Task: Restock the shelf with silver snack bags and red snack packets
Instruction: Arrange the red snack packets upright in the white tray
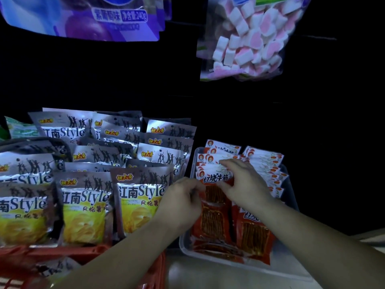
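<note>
Several silver snack bags [141,203] with yellow chip pictures stand in rows on the left of the shelf. Red snack packets [214,222] stand in two rows inside a clear plastic tray [291,265] on the right. My left hand [183,201] has curled fingers pinching the left edge of the front red packet in the left row. My right hand [243,182] reaches over the same row, fingers curved on the packets' white tops and thumb against the front packet.
A red basket [83,255] sits low at the front left with a silver bag inside. A purple candy bag [100,17] and a marshmallow bag [250,36] hang above. The shelf back is dark. A green packet [20,130] lies far left.
</note>
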A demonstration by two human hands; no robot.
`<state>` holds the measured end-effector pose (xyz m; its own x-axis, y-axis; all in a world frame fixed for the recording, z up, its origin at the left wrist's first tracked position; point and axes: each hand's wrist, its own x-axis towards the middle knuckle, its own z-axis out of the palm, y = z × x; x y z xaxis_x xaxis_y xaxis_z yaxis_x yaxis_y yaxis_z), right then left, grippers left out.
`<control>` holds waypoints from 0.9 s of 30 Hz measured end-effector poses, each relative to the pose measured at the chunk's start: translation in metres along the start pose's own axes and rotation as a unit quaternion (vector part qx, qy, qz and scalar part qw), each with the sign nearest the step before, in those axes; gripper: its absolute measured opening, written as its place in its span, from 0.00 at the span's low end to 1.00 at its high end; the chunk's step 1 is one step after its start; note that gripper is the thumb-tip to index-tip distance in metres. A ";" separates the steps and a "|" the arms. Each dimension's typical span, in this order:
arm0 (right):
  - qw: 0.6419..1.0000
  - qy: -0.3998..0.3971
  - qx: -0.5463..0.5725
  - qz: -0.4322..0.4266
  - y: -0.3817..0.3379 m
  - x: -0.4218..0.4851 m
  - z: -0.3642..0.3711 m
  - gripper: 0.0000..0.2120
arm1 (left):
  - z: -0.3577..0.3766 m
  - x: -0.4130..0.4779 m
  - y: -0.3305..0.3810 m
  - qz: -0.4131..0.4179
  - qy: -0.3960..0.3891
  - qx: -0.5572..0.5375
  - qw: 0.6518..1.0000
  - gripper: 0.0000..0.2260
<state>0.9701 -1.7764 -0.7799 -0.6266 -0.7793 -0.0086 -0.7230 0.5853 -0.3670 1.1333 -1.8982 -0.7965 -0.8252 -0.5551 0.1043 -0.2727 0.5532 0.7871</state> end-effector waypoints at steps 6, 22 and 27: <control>0.995 -0.004 -0.100 0.008 -0.001 0.018 0.009 0.17 | 0.001 0.006 -0.004 -0.022 0.002 -0.012 1.000 0.13; 1.000 0.022 0.011 -0.005 0.012 -0.014 -0.004 0.23 | -0.007 0.007 -0.011 -0.061 -0.015 -0.087 0.994 0.13; 0.997 -0.031 -0.070 -0.026 0.021 -0.004 0.009 0.22 | 0.001 -0.001 -0.002 -0.039 -0.020 -0.035 0.998 0.12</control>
<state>0.9598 -1.7628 -0.7956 -0.5706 -0.8195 -0.0527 -0.7906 0.5656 -0.2345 1.1347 -1.8984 -0.7988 -0.8227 -0.5683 0.0169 -0.3032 0.4636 0.8325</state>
